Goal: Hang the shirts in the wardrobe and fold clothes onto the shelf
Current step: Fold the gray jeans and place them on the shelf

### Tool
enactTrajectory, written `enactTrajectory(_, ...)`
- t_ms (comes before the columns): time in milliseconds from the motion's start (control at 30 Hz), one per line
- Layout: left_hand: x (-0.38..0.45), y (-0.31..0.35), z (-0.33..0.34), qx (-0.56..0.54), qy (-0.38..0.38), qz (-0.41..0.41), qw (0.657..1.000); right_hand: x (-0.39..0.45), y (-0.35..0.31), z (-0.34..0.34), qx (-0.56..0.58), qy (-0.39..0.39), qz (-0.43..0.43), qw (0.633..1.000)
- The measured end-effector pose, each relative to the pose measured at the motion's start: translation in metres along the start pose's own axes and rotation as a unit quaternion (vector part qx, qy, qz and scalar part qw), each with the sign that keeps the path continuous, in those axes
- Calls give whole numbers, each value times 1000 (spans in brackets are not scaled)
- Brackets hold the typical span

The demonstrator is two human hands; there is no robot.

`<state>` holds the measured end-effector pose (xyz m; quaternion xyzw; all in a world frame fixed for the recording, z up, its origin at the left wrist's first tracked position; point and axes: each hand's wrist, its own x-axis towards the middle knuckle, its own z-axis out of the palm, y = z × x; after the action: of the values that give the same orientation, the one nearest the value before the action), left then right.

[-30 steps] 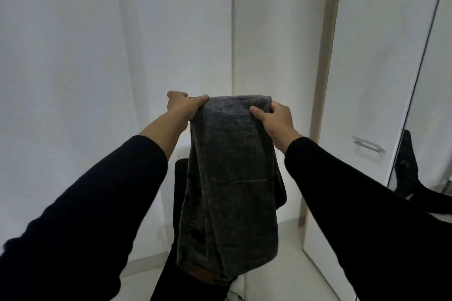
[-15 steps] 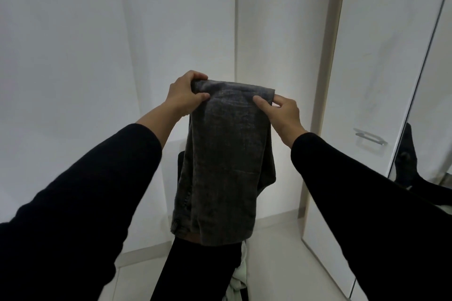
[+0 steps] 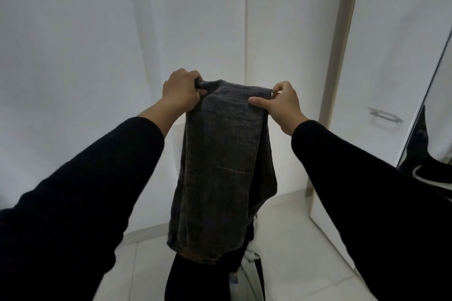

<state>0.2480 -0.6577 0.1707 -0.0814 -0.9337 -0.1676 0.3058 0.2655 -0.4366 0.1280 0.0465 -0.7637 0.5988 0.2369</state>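
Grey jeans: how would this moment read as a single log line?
step: folding | left hand: grips top fold | right hand: pinches top fold | grey jeans: doubled, hanging in air | wardrobe door: beside

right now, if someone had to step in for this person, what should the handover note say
Left hand grips the top left corner of the dark grey jeans; right hand pinches the top right corner.
The jeans hang folded over in the air in front of the white wardrobe door, above more clothes on the floor.
Done: jeans folded lengthwise and once over.
Left: finish the fold and put them on the shelf, which is not in view; no shirts or hangers in view.
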Motion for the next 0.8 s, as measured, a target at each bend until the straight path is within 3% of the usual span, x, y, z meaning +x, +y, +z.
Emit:
enactTrajectory(167,-19,-38,12,44,-141,1,989,-15,19,16,35,-170,113,978)
enactTrajectory(300,-35,-60,30,55,-262,15,963,-27,41,25,13,-295,201,934)
enactTrajectory(400,-40,-75,51,61,-302,17,951,-29,58,37,-9,-352,252,901)
enactTrajectory(567,-39,-98,111,61,-326,12,943,-12,99,58,-82,-389,292,870)
enactTrajectory(800,-19,-132,236,43,-343,-63,936,44,209,103,-195,-394,256,861)
